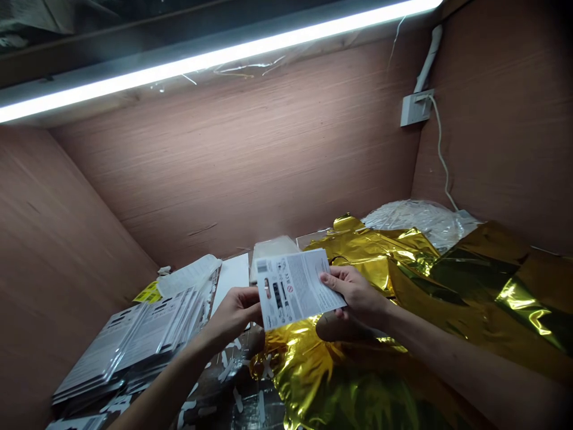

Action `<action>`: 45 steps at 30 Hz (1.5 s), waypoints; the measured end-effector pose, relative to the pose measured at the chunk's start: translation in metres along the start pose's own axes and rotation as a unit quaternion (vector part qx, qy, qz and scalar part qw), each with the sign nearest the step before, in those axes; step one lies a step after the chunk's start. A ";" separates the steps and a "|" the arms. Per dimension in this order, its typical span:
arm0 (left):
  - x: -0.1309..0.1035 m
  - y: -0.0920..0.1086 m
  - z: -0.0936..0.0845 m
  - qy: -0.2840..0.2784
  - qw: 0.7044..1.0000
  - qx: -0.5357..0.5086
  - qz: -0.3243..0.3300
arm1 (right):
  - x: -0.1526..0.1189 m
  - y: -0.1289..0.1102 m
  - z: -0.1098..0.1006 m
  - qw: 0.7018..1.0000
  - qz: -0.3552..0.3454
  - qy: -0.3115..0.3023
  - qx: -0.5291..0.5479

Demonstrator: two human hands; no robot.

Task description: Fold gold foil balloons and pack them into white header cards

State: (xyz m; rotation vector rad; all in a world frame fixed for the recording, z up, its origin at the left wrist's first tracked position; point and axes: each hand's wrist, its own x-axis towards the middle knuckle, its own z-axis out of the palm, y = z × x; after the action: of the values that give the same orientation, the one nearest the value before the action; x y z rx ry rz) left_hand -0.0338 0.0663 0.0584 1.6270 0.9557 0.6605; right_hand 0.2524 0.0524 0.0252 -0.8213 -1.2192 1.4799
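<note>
A white printed packaging card (299, 292) is held up in the middle, tilted, with small print, a barcode and a hang hole at its left end. My right hand (360, 292) grips its right end, thumb on top and fingers underneath. At the other end, my left hand (236, 307) closes on the edge beside the hang hole, its fingertips partly behind the card. Skin shows through that hole. Below my left hand lie small white cut-out scraps (237, 399). Stacks of similar printed cards (147, 334) lie to the left.
Crumpled gold foil (340, 382) covers the middle and right. Behind it sits a clear plastic bundle (416, 218). White sheets (230, 278) and a yellow printed piece (148, 294) lie at the back left. Wooden walls enclose the space; a lit tube (224, 55) runs overhead, and a cable (441, 149) hangs right.
</note>
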 end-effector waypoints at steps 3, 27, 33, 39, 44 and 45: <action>-0.001 0.006 -0.016 -0.050 0.984 0.167 -0.033 | 0.007 -0.001 -0.006 0.995 -0.025 0.085 0.047; 0.125 0.013 -0.059 0.294 0.943 -0.031 -0.155 | 0.024 0.020 -0.020 0.982 -0.047 0.185 -0.006; 0.082 0.014 -0.025 0.281 0.923 -0.261 -0.018 | 0.009 0.017 -0.004 0.992 -0.022 0.068 -0.102; 0.059 0.014 -0.007 0.294 0.884 -0.363 0.034 | 0.000 0.011 0.002 0.990 -0.013 0.058 -0.130; 0.050 0.014 0.000 0.296 0.871 -0.390 0.038 | -0.002 0.012 0.003 0.992 -0.024 0.052 -0.116; 0.049 0.014 0.003 0.292 0.871 -0.394 0.037 | -0.003 0.013 0.004 0.992 -0.028 0.054 -0.110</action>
State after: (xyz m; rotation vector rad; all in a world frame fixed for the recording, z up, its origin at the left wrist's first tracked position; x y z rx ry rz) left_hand -0.0023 0.1045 0.0680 0.7305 0.8610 1.4313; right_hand 0.2463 0.0490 0.0133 -0.9927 -1.3275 1.2536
